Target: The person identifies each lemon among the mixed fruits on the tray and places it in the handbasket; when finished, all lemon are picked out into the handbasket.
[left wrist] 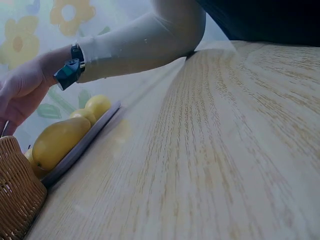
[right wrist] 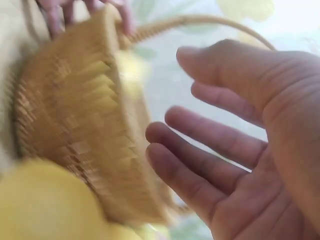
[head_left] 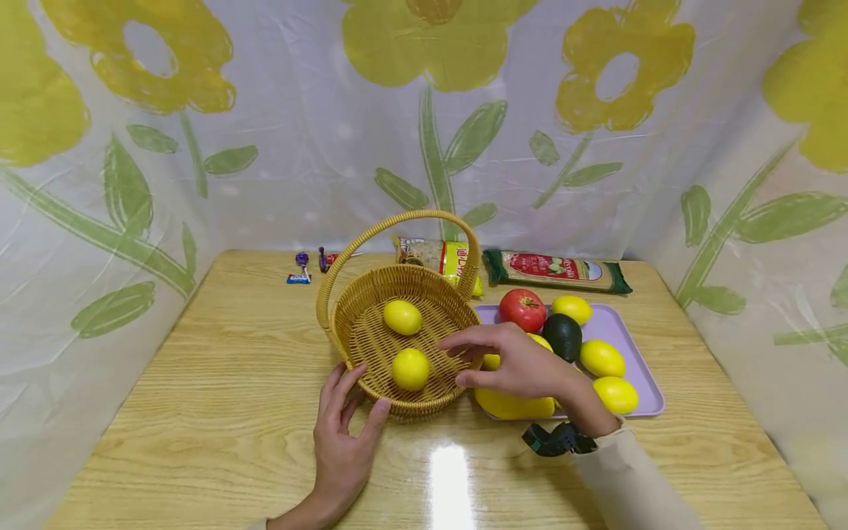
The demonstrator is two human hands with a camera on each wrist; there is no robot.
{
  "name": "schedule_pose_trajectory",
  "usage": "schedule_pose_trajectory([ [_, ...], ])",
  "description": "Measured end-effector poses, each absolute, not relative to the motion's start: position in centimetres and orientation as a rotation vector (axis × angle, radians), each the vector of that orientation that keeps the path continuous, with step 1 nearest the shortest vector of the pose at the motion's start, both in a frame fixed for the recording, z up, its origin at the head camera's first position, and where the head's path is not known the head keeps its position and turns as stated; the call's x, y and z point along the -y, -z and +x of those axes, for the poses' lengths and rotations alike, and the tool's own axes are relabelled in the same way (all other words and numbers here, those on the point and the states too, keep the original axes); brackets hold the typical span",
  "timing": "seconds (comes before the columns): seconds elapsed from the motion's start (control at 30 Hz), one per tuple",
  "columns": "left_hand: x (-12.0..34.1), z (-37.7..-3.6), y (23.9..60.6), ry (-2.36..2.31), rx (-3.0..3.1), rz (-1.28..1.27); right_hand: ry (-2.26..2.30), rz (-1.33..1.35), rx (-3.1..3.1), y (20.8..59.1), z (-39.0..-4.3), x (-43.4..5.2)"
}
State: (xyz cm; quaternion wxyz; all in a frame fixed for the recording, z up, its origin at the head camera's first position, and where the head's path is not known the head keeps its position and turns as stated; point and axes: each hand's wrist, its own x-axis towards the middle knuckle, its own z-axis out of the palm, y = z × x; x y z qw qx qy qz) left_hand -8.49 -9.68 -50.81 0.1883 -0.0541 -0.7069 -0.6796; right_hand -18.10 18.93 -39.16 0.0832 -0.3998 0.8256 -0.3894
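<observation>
From the head camera, the left hand (head_left: pixel 344 434) is resting flat on the wooden table (head_left: pixel 218 412), its straight fingers and thumb touching the near wall of the wicker basket (head_left: pixel 371 401), seemingly bracing it so it is not sliding. The right hand (head_left: pixel 513 362) is hovering over the basket's right rim with its fingers relaxed and spread, holding nothing. Two lemons are lying inside the basket: one lemon (head_left: pixel 410 369) just left of the right fingertips, the other lemon (head_left: pixel 402 317) farther back. Behind the right hand, the lilac tray (head_left: pixel 645 383) is carrying a tomato (head_left: pixel 523 309), an avocado (head_left: pixel 562 336), more lemons (head_left: pixel 601 358) and a long yellow fruit (head_left: pixel 513 405) directly under the wrist (the tray is sitting touching the basket, which is keeping the reach short).

From the left wrist camera, the basket's woven wall (left wrist: pixel 15 200) is showing at the lower left, with the yellow fruit (left wrist: pixel 60 140) on the tray edge (left wrist: pixel 82 145) just beyond it, and the right forearm in its pale sleeve (left wrist: pixel 135 47) is crossing above, a dark wristband (left wrist: pixel 70 70) on it.

From the right wrist camera (blurred), the right palm (right wrist: pixel 250 150) is lying open and empty, fingers apart, the basket rim (right wrist: pixel 115 115) just beside them, and the left fingertips (right wrist: pixel 55 12) are showing at the basket's far side.
</observation>
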Motion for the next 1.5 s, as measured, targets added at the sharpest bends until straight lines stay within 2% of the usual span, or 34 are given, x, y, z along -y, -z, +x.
schedule_pose_trajectory([
  [0.27,9.7,-8.5,50.7,1.933,2.004,-0.119,1.459,-0.936,-2.557,37.8,-20.0,-26.8],
  [0.47,9.8,-8.3,50.8,1.933,2.017,-0.103,1.612,-0.62,-2.733,40.3,-21.5,-33.7],
  [0.6,9.8,-8.1,50.8,1.932,2.027,-0.09,1.6,-0.434,-2.786,42.1,-22.0,-36.0],
  [0.93,9.7,-8.2,50.7,1.943,2.011,-0.109,1.281,-0.388,-2.756,44.8,-23.2,-37.3],
  [1.1,9.7,-8.3,50.7,1.94,2.02,-0.105,1.2,-0.266,-2.794,44.9,-23.4,-37.5],
  [1.27,9.7,-8.3,50.7,1.945,2.016,-0.105,1.228,-0.181,-2.877,43.6,-23.0,-37.2],
  [1.5,9.7,-8.3,50.6,1.945,2.009,-0.098,1.481,-0.462,-2.767,39.9,-21.9,-34.3],
])
